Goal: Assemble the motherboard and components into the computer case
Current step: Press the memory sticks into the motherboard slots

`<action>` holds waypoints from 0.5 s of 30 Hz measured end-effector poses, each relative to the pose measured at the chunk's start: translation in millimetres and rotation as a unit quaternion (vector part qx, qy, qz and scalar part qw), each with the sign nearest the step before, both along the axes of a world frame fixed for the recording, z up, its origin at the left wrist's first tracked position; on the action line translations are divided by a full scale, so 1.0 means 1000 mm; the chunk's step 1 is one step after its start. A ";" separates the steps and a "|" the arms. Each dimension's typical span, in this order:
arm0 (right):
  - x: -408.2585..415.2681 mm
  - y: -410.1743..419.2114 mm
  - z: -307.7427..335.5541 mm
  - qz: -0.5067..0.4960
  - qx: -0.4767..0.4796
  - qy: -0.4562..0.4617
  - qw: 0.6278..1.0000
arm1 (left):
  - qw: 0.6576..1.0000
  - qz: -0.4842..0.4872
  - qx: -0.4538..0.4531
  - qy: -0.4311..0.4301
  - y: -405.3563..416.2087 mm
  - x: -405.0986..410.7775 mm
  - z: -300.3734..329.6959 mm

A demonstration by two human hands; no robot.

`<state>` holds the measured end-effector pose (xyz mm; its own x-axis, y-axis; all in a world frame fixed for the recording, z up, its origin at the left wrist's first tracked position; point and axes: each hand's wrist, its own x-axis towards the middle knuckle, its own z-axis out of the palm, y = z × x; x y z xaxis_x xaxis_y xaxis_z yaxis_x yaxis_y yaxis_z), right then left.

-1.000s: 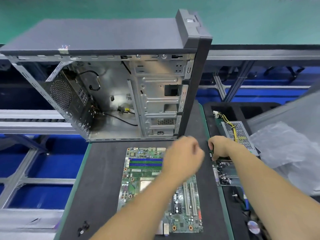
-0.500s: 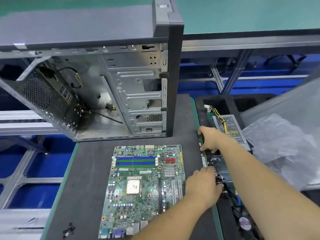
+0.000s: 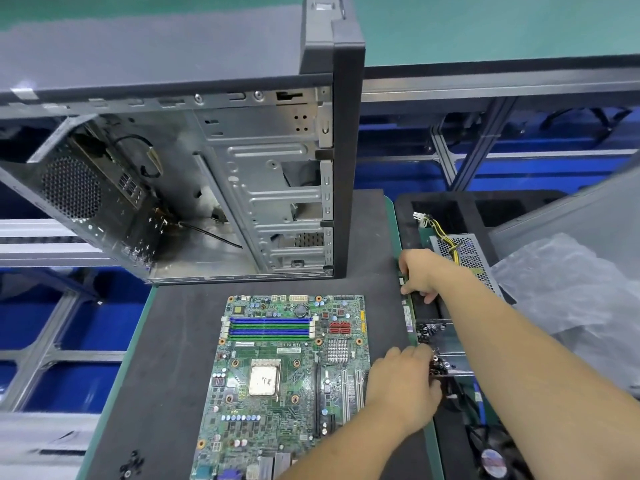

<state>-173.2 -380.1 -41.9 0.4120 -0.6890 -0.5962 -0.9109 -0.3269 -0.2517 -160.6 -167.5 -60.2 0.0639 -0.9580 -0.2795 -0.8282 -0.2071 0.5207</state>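
A green motherboard (image 3: 284, 372) lies flat on the dark mat (image 3: 173, 358), in front of the open computer case (image 3: 242, 188), which stands upright with its bare metal inside facing me. At the mat's right edge a thin green card (image 3: 410, 317) stands on its long edge in a black foam tray (image 3: 446, 209). My right hand (image 3: 420, 275) grips the card's far end with curled fingers. My left hand (image 3: 403, 386) curls round the card's near end, which it hides.
A perforated metal power supply (image 3: 467, 261) with yellow wires lies in the foam tray, with crumpled clear plastic (image 3: 561, 285) to its right. A fan (image 3: 493, 459) sits at the tray's near end. Small black screws (image 3: 131, 462) lie on the mat's near left corner.
My left hand has moved right, off the motherboard, to the near end of the green card. My right hand has stayed at the card's far end.
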 end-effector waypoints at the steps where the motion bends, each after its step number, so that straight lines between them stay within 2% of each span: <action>1: 0.000 -0.001 -0.001 -0.003 -0.003 -0.006 1.000 | 1.000 0.004 0.001 0.004 -0.001 0.000 -0.001; 9: 0.004 -0.005 0.004 0.015 0.008 0.017 1.000 | 0.999 0.011 -0.024 0.025 0.000 0.003 -0.006; 15: 0.007 -0.007 0.006 0.013 0.021 0.016 1.000 | 0.999 0.013 0.003 0.037 -0.016 0.007 -0.002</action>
<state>-166.1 -387.2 -36.3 0.4091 -0.6528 -0.6375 -0.9103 -0.3401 -0.2359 -153.3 -183.6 -62.5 0.0673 -0.9547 -0.2900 -0.7820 -0.2310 0.5789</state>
